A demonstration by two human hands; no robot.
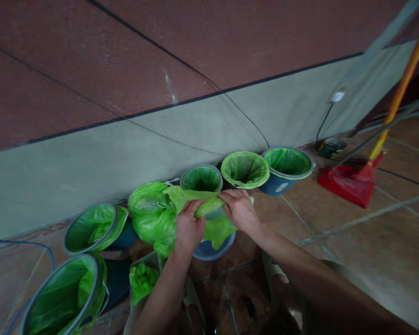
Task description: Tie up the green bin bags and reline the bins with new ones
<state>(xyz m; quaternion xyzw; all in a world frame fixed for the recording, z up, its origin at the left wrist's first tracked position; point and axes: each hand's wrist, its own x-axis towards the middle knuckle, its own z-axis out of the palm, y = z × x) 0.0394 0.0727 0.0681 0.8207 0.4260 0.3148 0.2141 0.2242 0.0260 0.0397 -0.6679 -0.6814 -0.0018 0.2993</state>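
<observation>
A thin green plastic bag is stretched between my two hands, its top edge bunched and its loose part hanging down. My left hand is closed on the bag's left side, and my right hand grips the right side. Below the bag, the rim of a bluish bin shows; the bag hides most of it. Filled green bags with white ties lie just left of my left hand. Crumpled green bags sit in a grey container by my left forearm.
Lined bins stand along the wall: one dark-rimmed, one with a folded-over liner, one blue. Two lined bins lean at left. A red dustpan with a yellow handle stands at right. Cables run along the wall and floor.
</observation>
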